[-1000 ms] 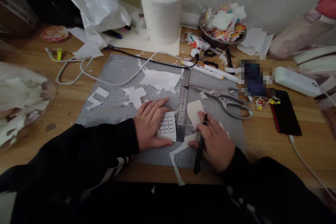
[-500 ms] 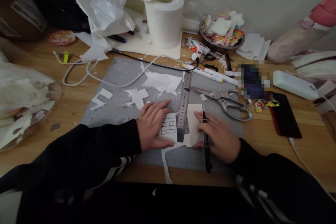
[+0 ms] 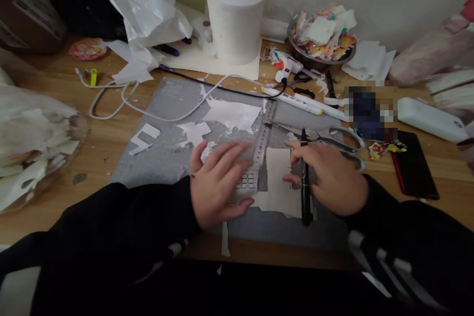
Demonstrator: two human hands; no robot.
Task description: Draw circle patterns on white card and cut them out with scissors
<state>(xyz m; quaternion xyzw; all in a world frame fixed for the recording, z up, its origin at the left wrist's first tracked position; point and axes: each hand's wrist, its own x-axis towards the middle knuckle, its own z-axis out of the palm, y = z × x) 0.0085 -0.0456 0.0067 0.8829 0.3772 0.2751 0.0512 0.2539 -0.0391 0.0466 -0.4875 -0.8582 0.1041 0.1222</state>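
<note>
My left hand (image 3: 222, 182) has its fingers spread over a small paper with drawn rounded shapes (image 3: 247, 179), covering part of it. Between the fingers of my right hand (image 3: 328, 173) is a black pen (image 3: 305, 182), roughly upright in view. Under and left of the pen lies a plain cream paper piece (image 3: 279, 173). A metal ruler (image 3: 263, 140) runs between the two papers on the grey cutting mat (image 3: 163, 108). Beyond my right hand, large scissors (image 3: 322, 136) lie partly hidden by it.
White scraps (image 3: 233, 114) and a cable (image 3: 177, 119) cross the mat. Behind stand a paper roll (image 3: 237, 24) and a bowl of scraps (image 3: 322, 39). A glue gun (image 3: 287, 66), markers (image 3: 296, 101) and a phone (image 3: 416, 168) lie rightward; a scrap-filled bag (image 3: 33, 143) is at left.
My right hand has moved right and slightly up with the pen, its fingers lifted from the cream paper. My left hand's fingers have shifted right over the drawn paper. The view has shifted a little.
</note>
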